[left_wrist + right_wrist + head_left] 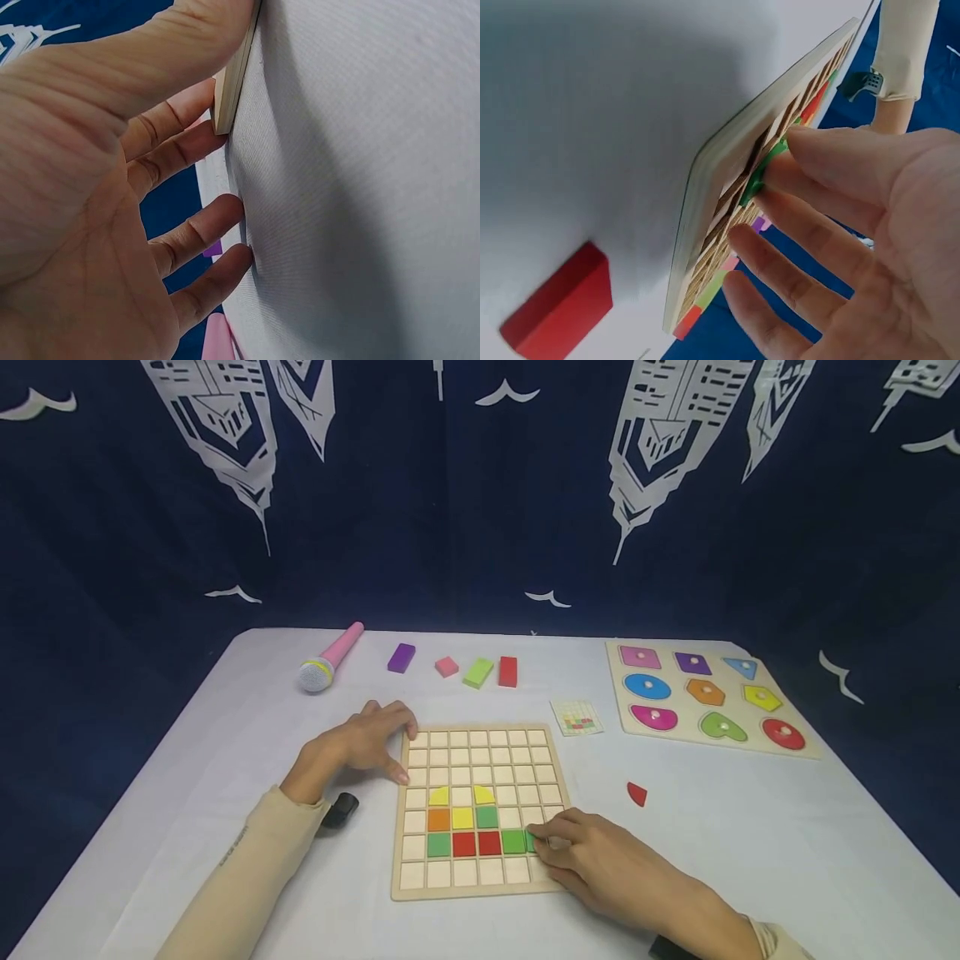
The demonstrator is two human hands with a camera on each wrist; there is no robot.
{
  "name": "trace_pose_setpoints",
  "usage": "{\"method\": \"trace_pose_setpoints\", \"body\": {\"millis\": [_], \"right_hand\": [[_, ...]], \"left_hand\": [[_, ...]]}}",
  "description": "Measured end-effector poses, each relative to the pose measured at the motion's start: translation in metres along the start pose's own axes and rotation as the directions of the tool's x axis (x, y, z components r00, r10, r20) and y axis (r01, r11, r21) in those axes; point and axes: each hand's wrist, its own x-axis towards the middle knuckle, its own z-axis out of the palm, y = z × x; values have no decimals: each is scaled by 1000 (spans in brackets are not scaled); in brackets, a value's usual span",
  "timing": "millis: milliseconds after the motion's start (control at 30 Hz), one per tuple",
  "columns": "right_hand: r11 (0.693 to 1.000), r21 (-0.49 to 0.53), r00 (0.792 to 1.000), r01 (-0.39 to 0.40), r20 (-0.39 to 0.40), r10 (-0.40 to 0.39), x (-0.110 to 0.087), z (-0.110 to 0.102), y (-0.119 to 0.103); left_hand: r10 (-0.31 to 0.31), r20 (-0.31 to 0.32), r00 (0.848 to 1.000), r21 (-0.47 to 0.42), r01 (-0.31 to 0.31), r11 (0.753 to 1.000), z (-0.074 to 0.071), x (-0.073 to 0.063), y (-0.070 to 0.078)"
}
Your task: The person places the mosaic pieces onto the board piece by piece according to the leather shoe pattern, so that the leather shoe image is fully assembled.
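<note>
A wooden grid board (480, 891) lies on the table with coloured tiles in several of its cells. Yellow rounded pieces (483, 795) sit above rows of orange, yellow, green and red squares (464, 844). My right hand (600, 864) is at the board's right side, thumb and fingers pinching a green tile (754, 184) at the right end of the lower coloured row. Fingertips hide much of that tile. With fingers spread, my left hand (367, 739) rests against the board's upper left corner, its thumb touching the left edge.
Right of the board lies a red rounded-edge piece (637, 793). A small pattern card (577, 717) is near a shape puzzle board (712, 739). At the back are a pink toy microphone (330, 658) and purple (401, 657), pink (446, 667), green (477, 672) and red (507, 672) blocks.
</note>
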Motion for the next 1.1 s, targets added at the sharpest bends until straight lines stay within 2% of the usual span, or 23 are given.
{"method": "trace_pose_setpoints", "body": {"millis": [167,367,500,667,800,900,1000,1100], "right_hand": [[998,-60,1000,-12,0,12,-9,0,1],[997,-52,998,-55,39,57,-16,-2,6],[996,1,993,-84,80,84,-19,-3,7],[977,90,967,-192,185,173,-22,-7,6],[969,138,968,-202,180,176,-28,-15,16],[956,151,963,-250,146,228,-33,-21,31],[925,169,937,-340,144,318,-39,-26,47],[875,223,897,-430,214,386,-46,-28,57]], "left_hand": [[2,-3,1000,-5,-2,1000,1,1,0],[-4,0,1000,-3,4,1000,1,-1,2],[-8,0,1000,5,8,1000,1,-1,2],[-15,0,1000,8,15,1000,0,-1,3],[-9,-3,1000,5,9,1000,0,-1,2],[-10,-7,1000,3,10,1000,-1,-1,1],[-2,-6,1000,1,2,1000,0,-1,0],[6,-3,1000,0,-6,1000,0,0,-1]]}}
